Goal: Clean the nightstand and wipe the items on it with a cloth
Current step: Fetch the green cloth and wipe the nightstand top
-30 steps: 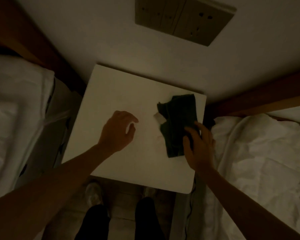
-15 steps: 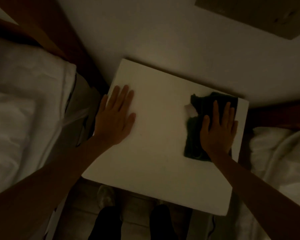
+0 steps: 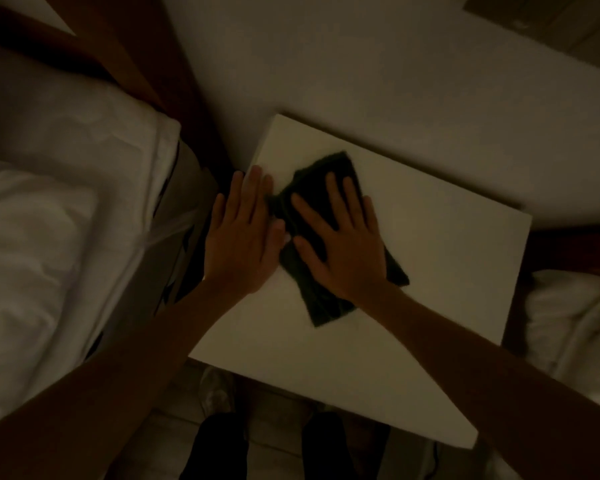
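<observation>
A: Where is the cloth (image 3: 340, 237)?

B: The dark cloth lies flat on the white nightstand (image 3: 430, 271), on the left half of the top, towards the wall. The right hand (image 3: 343, 244) is spread flat on it, fingers splayed wide and palm down, gripping nothing. It presses the cloth to the surface.

A: And the other hand?

B: The left hand (image 3: 243, 233) lies open and flat too, fingers together, at the nightstand's left edge, just beside the cloth. Its thumb side touches or nearly touches the cloth's edge; I cannot tell which. It holds nothing and seems to steady the top.

A: How far along would you say it is?

B: I judge the wiping of the top to be in hand. In this dim light no streaks or dust show, so I cannot tell which parts are already clean. No items stand on the nightstand in view, so the wiping of items is either finished or waits until they are put there.

A: What is around it?

B: White bedding (image 3: 66, 220) on the left and more on the right, a dark wooden headboard (image 3: 174, 64) behind, and a wall switch panel (image 3: 551, 26) at the top right.

A: Any writing or brand?

B: None that I can read, not on the cloth, the nightstand or the panel.
</observation>
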The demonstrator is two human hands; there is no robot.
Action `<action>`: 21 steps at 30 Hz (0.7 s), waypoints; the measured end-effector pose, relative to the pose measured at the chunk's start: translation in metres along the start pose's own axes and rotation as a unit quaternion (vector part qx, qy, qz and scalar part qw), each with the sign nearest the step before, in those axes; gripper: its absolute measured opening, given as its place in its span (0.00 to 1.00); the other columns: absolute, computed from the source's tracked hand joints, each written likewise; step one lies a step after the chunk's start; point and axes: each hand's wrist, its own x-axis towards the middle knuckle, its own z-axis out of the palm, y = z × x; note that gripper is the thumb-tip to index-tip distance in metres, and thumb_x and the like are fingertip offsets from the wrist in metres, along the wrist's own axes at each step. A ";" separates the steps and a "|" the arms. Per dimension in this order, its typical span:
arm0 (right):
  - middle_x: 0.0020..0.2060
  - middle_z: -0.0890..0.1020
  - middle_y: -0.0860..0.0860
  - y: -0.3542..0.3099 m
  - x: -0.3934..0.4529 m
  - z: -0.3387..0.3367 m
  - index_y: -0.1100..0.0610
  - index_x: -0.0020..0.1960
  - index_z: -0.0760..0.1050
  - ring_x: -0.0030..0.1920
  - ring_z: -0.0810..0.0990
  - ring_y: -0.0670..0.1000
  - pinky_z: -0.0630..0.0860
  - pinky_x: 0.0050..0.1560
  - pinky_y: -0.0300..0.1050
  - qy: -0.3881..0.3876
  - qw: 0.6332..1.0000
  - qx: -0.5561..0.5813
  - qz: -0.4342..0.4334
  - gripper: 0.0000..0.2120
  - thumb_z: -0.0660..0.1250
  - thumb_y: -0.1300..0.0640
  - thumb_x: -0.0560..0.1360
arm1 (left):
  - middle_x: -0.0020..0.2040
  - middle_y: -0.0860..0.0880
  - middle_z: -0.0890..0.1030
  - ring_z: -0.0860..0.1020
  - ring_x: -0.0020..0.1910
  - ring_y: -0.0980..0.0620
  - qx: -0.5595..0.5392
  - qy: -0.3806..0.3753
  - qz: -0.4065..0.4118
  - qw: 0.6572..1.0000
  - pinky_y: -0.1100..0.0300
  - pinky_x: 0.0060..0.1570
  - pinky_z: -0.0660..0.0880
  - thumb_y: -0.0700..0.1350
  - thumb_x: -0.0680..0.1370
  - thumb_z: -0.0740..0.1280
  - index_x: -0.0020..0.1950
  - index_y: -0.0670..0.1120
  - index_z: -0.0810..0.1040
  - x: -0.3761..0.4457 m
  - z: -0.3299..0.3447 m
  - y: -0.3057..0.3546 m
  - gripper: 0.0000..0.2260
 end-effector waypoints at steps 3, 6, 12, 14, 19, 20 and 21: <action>0.82 0.53 0.56 -0.012 -0.060 -0.003 0.41 0.80 0.58 0.82 0.49 0.60 0.51 0.77 0.67 -0.013 0.997 0.037 -0.062 0.31 0.57 0.33 0.80 | 0.83 0.48 0.45 0.43 0.82 0.47 -0.002 -0.009 0.001 1.000 0.43 0.79 0.48 0.61 0.83 0.39 0.82 0.48 0.45 0.001 -0.004 0.002 0.31; 0.81 0.56 0.56 -0.009 -0.084 -0.005 0.41 0.79 0.62 0.81 0.52 0.60 0.54 0.76 0.68 -0.029 0.990 0.052 -0.128 0.32 0.60 0.32 0.78 | 0.83 0.47 0.48 0.45 0.82 0.47 0.036 -0.026 0.048 0.998 0.40 0.78 0.48 0.63 0.82 0.40 0.82 0.46 0.47 -0.001 -0.006 0.004 0.33; 0.81 0.58 0.54 0.031 -0.029 -0.009 0.40 0.78 0.62 0.82 0.52 0.58 0.52 0.77 0.68 -0.060 0.966 0.006 -0.250 0.30 0.58 0.32 0.79 | 0.83 0.45 0.50 0.47 0.82 0.47 -0.001 -0.020 0.076 0.997 0.43 0.79 0.50 0.64 0.82 0.40 0.82 0.43 0.50 -0.002 -0.009 0.003 0.34; 0.81 0.58 0.54 0.049 0.006 -0.011 0.41 0.79 0.62 0.82 0.53 0.59 0.52 0.77 0.68 -0.043 0.971 -0.019 -0.234 0.29 0.57 0.34 0.81 | 0.83 0.44 0.50 0.47 0.82 0.47 -0.069 0.002 0.066 0.995 0.47 0.79 0.50 0.64 0.82 0.42 0.82 0.41 0.50 -0.003 -0.010 0.003 0.35; 0.81 0.60 0.56 0.059 0.075 -0.007 0.44 0.80 0.60 0.81 0.56 0.60 0.55 0.76 0.68 0.017 0.994 -0.042 -0.100 0.28 0.55 0.37 0.83 | 0.83 0.43 0.46 0.46 0.82 0.47 -0.106 -0.004 0.026 0.994 0.51 0.79 0.50 0.69 0.80 0.44 0.81 0.40 0.46 -0.004 -0.011 0.002 0.41; 0.80 0.60 0.56 0.056 0.078 -0.005 0.45 0.80 0.59 0.81 0.56 0.61 0.54 0.77 0.67 0.025 0.995 -0.043 -0.086 0.28 0.54 0.37 0.83 | 0.83 0.43 0.46 0.46 0.82 0.47 -0.104 -0.010 0.020 0.994 0.51 0.79 0.51 0.70 0.79 0.44 0.81 0.40 0.46 -0.003 -0.012 0.003 0.42; 0.80 0.60 0.57 0.053 0.076 -0.003 0.46 0.81 0.59 0.81 0.56 0.61 0.52 0.78 0.66 0.030 0.996 -0.039 -0.080 0.28 0.54 0.38 0.83 | 0.83 0.43 0.46 0.46 0.82 0.47 -0.102 -0.014 0.017 0.995 0.51 0.79 0.51 0.71 0.78 0.44 0.81 0.40 0.46 -0.003 -0.012 0.003 0.43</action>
